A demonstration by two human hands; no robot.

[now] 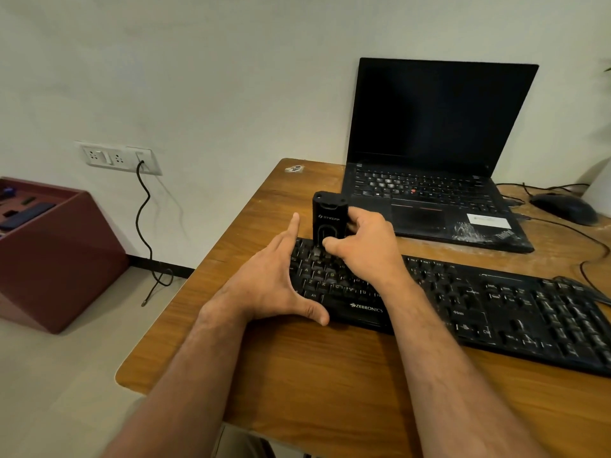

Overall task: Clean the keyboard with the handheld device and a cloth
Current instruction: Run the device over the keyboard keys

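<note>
Two hands at the keyboard (pixel 463 302), right hand (pixel 363 249) gripping the upright handheld device (pixel 327 219), left hand (pixel 274 279) spread flat at its nine o'clock end.

Both forearms bare, reaching forward, converging slightly. Left hand (pixel 274 279): fingers straight and together, index tip pointing forward and up, thumb splayed wide toward the right forearm; hand stands on its edge, palm facing right, holding nothing. Right hand (pixel 363 249): just right of and slightly ahead of the left, back of hand up, fingers and thumb curled in a grip, wrist straight.
</note>
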